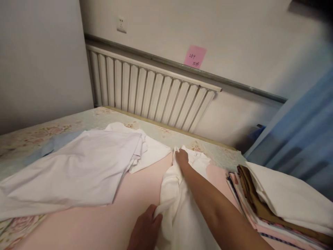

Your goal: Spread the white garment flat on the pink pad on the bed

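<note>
A white garment (179, 205), likely a shirt, lies bunched lengthwise on a pink sheet (125, 201). Low in the view, my left hand (147, 225) pinches a fold of its near left edge between thumb and fingers. My right hand (181, 157) reaches farther out, its fingers closed on the garment's far end near the collar. A small dark mark shows on the cloth just right of that hand. The forearm covers part of the garment's right side.
More white clothing (85, 166) is heaped at the left over a light blue piece (59, 142). A stack of folded clothes (286, 194) sits at the right by a blue curtain (299, 132). Behind the flowered cover (96, 116) are a radiator (148, 90) and a wall.
</note>
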`<state>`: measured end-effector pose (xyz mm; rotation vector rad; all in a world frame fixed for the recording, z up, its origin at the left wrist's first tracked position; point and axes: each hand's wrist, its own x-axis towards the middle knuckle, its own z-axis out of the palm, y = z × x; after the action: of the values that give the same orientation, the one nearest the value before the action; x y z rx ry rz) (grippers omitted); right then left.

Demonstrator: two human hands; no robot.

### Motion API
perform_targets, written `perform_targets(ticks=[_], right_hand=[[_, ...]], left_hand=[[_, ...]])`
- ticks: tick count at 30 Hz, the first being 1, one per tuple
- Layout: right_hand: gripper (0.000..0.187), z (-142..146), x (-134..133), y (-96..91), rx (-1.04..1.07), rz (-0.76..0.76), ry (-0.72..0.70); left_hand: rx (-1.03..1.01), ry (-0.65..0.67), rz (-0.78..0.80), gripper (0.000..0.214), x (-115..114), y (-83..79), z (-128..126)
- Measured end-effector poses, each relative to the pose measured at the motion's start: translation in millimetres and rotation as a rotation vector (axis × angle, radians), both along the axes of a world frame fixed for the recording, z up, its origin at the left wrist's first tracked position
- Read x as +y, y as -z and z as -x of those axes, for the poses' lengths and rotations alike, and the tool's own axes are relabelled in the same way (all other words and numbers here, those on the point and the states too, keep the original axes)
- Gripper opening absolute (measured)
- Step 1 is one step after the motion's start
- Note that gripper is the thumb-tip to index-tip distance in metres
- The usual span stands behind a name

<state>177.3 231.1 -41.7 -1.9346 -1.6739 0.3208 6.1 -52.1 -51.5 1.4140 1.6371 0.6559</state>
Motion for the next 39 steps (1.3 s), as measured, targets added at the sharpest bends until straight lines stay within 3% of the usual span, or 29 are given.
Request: perform_targets(ticks=[4, 7, 11, 14, 17, 21, 25, 28, 33, 39], right_hand=[[0.031, 13, 12, -19.2, 0.103, -0.126, -0.030], [0.037, 33, 14, -28.2, 0.148, -0.172, -0.131], [0.033, 55, 1, -25.4, 0.157, -0.169, -0.321], [0.042, 49, -21, -20.0, 0.153, -0.178, -0.395], [0.042, 18, -52, -17.0, 0.151, -0.201, -0.368], [0.037, -55, -106, -12.2, 0.134, -0.201, -0.196], [0.032, -133, -175, 0.0, 0.093, -0.149, 0.051], [0.025, -170, -231, 12.4, 0.075, -0.102, 0.161], [0.026, -184, -310, 28.6, 0.158, 0.038, 0.150], [0.027, -172, -357, 27.1, 0.322, 0.136, 0.095]], left_hand=[[-0.017, 0.011, 0.018, 0.010, -1, -1.3, 0], [-0.028, 0.005, 0.019, 0.008, -2, -2.2, 1], [-0.019, 0.008, 0.008, 0.009, -2, 0.6, 2], [-0.002, 0.014, -0.004, 0.010, -1, 2.6, 3], [0.036, 0.024, -0.002, 0.011, 1, 1.3, 3], [0.088, 0.040, -0.011, 0.013, 2, -2.2, 3], [0.121, 0.067, -0.030, 0.016, 4, -0.7, 5], [0.153, 0.078, -0.062, 0.019, 4, 2.6, 7], [0.184, 0.024, -0.088, 0.025, -2, 5.1, 9], [0.106, -0.074, -0.080, 0.029, -25, 4.8, 9]])
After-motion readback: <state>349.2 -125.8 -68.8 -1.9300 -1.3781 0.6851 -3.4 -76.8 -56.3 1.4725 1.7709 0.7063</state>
